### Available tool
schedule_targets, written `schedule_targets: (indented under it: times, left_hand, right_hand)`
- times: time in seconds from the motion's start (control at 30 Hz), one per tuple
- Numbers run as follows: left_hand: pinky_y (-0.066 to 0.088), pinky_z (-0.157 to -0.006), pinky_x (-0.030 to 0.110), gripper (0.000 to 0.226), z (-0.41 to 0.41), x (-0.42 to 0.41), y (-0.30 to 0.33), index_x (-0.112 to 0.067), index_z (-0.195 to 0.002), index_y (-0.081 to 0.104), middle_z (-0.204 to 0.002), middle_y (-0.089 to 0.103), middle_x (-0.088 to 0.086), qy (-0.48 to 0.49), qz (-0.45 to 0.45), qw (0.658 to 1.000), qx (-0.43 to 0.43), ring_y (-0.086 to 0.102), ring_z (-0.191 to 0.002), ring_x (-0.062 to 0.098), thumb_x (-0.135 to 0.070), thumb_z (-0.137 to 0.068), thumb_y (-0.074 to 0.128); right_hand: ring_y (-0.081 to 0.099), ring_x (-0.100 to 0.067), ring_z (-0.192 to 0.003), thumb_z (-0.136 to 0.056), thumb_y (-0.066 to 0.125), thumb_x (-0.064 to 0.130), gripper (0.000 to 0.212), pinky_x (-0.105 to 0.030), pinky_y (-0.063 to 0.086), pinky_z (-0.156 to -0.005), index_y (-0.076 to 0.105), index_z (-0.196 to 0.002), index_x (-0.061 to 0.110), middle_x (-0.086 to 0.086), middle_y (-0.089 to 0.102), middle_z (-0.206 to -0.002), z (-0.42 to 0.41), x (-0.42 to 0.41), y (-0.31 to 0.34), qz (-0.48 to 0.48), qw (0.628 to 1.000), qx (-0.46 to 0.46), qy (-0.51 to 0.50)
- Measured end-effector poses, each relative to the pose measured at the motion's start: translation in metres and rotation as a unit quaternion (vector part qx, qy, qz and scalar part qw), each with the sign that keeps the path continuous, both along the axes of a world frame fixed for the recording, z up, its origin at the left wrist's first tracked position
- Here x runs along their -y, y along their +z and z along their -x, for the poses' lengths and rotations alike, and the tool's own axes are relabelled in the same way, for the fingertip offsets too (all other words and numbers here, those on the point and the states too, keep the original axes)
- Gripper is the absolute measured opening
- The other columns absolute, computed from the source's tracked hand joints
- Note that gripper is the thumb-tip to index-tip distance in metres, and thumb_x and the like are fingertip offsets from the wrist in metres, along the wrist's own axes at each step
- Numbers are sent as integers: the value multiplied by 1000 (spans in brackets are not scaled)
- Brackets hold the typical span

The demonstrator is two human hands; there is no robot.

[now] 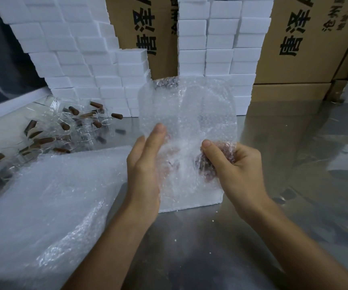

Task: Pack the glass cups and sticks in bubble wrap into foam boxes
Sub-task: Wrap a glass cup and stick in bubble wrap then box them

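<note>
A sheet of bubble wrap point(187, 109) stands up in front of me over a white foam box point(189, 204) on the steel table. My right hand point(233, 170) grips the sheet's lower right, curled round something dark inside the wrap. My left hand point(146, 168) has straight fingers pressed flat against the sheet's left side. Several glass cups with brown sticks point(49, 130) lie in a loose heap at the left. The wrapped item is too blurred by the bubbles to make out.
A thick stack of bubble wrap sheets point(43, 197) lies at the front left. Stacked white foam boxes point(81, 59) form a wall at the back, with brown cartons point(307, 38) behind them. The steel table point(294, 155) stretches right.
</note>
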State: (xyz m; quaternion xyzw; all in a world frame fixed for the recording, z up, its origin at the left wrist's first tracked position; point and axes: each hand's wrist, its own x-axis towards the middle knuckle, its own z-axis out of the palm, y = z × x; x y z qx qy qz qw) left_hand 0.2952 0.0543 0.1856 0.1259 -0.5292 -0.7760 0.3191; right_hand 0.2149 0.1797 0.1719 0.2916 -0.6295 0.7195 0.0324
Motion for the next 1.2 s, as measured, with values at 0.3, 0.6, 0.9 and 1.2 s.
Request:
schedule_targets:
  times: [0.3, 0.6, 0.9, 1.2]
  left_hand:
    - [55, -91, 47, 13, 3, 2, -4, -17, -90, 74, -94, 77, 2, 41, 12, 998, 55, 74, -93, 20, -26, -93, 65]
    - [59, -80, 40, 25, -1, 9, -1, -23, -89, 76, -98, 77, 0, 27, 19, 999, 28, 74, -92, 18, -28, -100, 54]
    - [61, -67, 37, 21, -1, 7, 3, -16, -104, 69, -94, 77, 5, 5, -21, 1000, 13, 75, -88, 23, -31, -99, 55]
    - [60, -70, 38, 21, -4, 9, 8, -11, -106, 69, -97, 76, 8, -18, -47, 999, -12, 74, -92, 24, -25, -97, 56]
  right_hand:
    - [54, -9, -48, -91, 72, 26, 33, -25, 46, -49, 63, -63, 12, 7, 59, -54, 1, 0, -4, -42, 999, 8, -5]
    - [47, -17, -134, -91, 65, 35, 57, -41, 44, -105, 48, -138, 8, -1, 49, -142, 5, -9, -3, -99, 922, -344, -146]
    - [52, -5, -51, -100, 46, 43, 36, -16, 35, -54, 56, -67, 36, 20, 53, -55, -1, -4, -9, -155, 951, -267, -4]
    - [51, 0, -45, -99, 57, 32, 51, -16, 33, -48, 37, -52, 34, 19, 42, -44, -2, -2, -8, -114, 958, -262, -22]
